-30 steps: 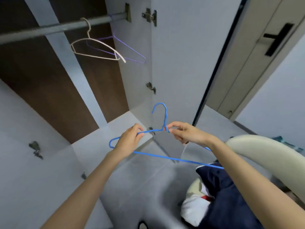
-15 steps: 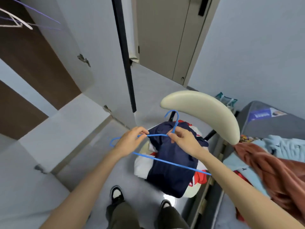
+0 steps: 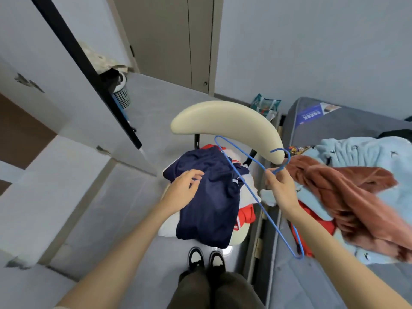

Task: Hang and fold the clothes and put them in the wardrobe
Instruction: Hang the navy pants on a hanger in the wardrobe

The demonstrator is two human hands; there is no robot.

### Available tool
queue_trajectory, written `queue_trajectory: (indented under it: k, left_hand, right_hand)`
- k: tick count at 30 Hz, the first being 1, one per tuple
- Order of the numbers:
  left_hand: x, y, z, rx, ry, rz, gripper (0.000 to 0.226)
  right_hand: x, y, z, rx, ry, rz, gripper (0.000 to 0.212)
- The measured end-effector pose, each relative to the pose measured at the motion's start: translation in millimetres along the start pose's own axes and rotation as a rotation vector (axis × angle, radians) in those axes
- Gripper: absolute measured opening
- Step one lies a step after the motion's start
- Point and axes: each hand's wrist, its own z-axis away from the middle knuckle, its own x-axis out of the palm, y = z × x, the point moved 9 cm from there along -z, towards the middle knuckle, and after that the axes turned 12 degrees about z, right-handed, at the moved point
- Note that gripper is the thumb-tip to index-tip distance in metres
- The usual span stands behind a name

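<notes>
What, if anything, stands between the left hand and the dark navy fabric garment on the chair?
Nothing visible. The left hand is directly over the dark navy fabric garment. The thin blue wire hanger, pinched in the right hand, passes over the garment's right edge, clear of the left hand.

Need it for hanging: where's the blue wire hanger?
Right of centre in the head view: the right hand pinches the blue wire hanger by its neck, beside the cream chair back.

Pale grey walls [image 3: 312, 52] meet a grey floor [image 3: 124, 208]. A beige door [image 3: 169, 36] is at the far side. A chair with a cream curved backrest [image 3: 223, 121] stands just beside a bed with a grey mattress [image 3: 347, 123].
</notes>
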Motion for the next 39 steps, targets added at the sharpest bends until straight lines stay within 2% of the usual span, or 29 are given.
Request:
queue_trajectory:
  k: [5,10,17,21,26,30,34,37,39]
  left_hand:
    - [28.2,-23.6,-41.0,-0.071,-0.079,-0.083,0.031]
    - [69.5,-42.4,-92.2,-0.060,-0.118,-0.205,0.039]
    - [145.8,-97.7,-166.0,-0.191,-0.293,-0.390,0.071]
    - [168.2,-130.9,-185.4,-0.234,-0.309,-0.441,0.074]
    - [168.8,-141.7,-166.7,-0.157,-0.162,-0.425,0.052]
    - [166.5,-143.3,-123.7,-0.139,-0.179,-0.379,0.067]
    - [175.8,-147.4,-64.1,-0.158,-0.292,-0.388,0.065]
    - [184.6,-159.0,-21.0,-0.230,-0.399,-0.423,0.063]
    - [182.2,-163.9,-8.9,-0.258,-0.407,-0.429,0.063]
  right_hand:
    - [-2.9,14.3,-14.7,0.020,0.069,0.004,0.011]
    - [0.3,24.5,-48.0,-0.045,0.116,0.144,0.011]
    - [28.7,48.6,-99.6,-0.050,-0.007,0.154,0.021]
    - [42.4,60.0,-112.3,-0.074,-0.073,0.192,0.021]
    - [60.3,73.9,-113.2,-0.055,-0.124,0.191,0.022]
    - [67.7,79.3,-110.6,-0.035,-0.112,0.184,0.021]
    - [68.0,79.3,-101.9,-0.014,-0.070,0.190,0.021]
    - [72.5,78.6,-90.4,-0.007,-0.113,0.201,0.021]
    - [74.3,77.7,-82.2,-0.014,-0.146,0.207,0.021]
